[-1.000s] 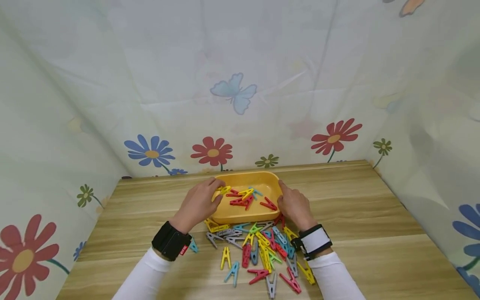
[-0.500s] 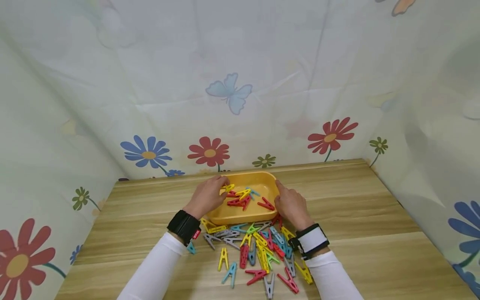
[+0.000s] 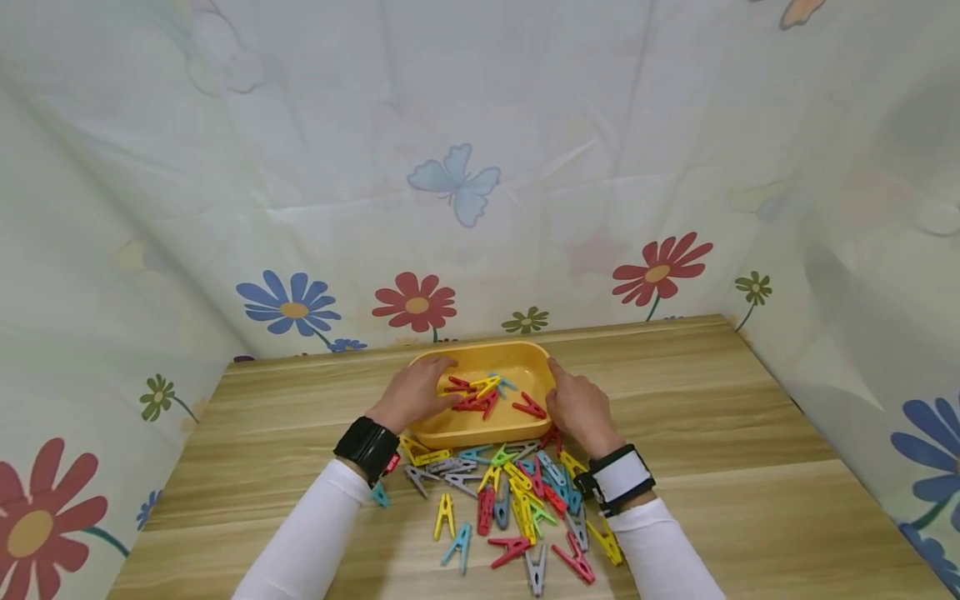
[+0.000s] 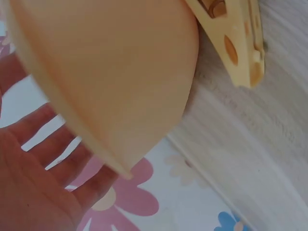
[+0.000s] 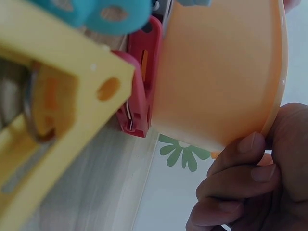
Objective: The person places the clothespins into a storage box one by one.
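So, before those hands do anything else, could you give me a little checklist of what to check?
1. Right hand steadying the tray: ok, it grips the right end.
2. Left hand free: ok, it reaches over the tray's left end, with no clip visible between thumb and fingers.
3. Clips inside mixed in colour: ok, red, yellow and blue ones show.
4. All clips in the tray: not ok, a loose pile lies on the table in front.
5. Tray base flat on the table: cannot tell, its underside is hidden.
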`<state>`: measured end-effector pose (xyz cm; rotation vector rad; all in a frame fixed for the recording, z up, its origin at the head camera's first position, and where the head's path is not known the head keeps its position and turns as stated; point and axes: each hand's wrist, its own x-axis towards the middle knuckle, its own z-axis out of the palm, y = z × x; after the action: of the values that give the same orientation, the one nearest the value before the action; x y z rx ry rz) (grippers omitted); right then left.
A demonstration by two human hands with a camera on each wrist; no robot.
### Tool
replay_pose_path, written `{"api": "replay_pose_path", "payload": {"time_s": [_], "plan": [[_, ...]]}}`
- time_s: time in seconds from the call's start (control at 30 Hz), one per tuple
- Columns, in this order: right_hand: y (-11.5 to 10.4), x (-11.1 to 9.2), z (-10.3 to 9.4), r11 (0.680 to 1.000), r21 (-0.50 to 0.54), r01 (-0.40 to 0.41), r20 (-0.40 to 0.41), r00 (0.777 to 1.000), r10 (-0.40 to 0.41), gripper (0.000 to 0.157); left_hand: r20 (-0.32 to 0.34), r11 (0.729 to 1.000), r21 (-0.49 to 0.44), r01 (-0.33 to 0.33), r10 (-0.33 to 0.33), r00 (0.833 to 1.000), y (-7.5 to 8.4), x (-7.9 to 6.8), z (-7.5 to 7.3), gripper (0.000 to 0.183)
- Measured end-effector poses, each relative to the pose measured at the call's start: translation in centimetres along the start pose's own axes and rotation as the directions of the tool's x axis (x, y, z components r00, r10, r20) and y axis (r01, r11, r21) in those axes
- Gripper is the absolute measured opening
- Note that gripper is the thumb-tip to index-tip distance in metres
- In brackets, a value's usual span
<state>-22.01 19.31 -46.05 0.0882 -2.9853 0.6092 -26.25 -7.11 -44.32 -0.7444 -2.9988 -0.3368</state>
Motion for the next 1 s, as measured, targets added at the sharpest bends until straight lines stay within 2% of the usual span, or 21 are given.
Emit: {"api": "replay_pose_path", "payload": {"time_s": [0.13, 0.23, 0.47, 0.63, 0.87, 1.0], "plan": [[0.0, -0.1, 0.1, 1.000, 0.004, -0.005, 0.003, 1.000, 0.005, 0.055, 0.028, 1.000, -0.002, -0.020, 0.020, 0.999, 0.0, -1.0, -0.5, 0.070], [0.0, -0.1, 0.1, 1.000, 0.009, -0.014, 0.005, 1.000, 0.014, 0.055, 0.018, 0.998, -0.005, -0.060, 0.060, 0.998, 0.4, -2.0, -1.2, 0.072], [0.1, 0.0, 0.4, 1.000, 0.007, -0.014, 0.006, 1.000, 0.014, 0.056, -0.093, 0.988, 0.046, -0.150, 0.153, 0.984, 1.4, -4.8, -2.9, 0.072], [0.0, 0.0, 0.3, 1.000, 0.004, 0.008, -0.012, 1.000, -0.008, 0.055, -0.138, 0.980, 0.093, -0.176, 0.188, 0.972, 2.0, -7.2, -3.8, 0.074], [0.0, -0.1, 0.1, 1.000, -0.002, 0.005, -0.009, 1.000, -0.005, 0.056, -0.134, 0.971, 0.157, -0.180, 0.202, 0.970, 3.2, -10.3, -4.4, 0.073], [0.1, -0.1, 0.2, 1.000, -0.008, 0.013, -0.016, 1.000, -0.013, 0.055, -0.099, 0.970, 0.165, -0.177, 0.195, 0.976, 3.7, -11.9, -4.1, 0.074]]}}
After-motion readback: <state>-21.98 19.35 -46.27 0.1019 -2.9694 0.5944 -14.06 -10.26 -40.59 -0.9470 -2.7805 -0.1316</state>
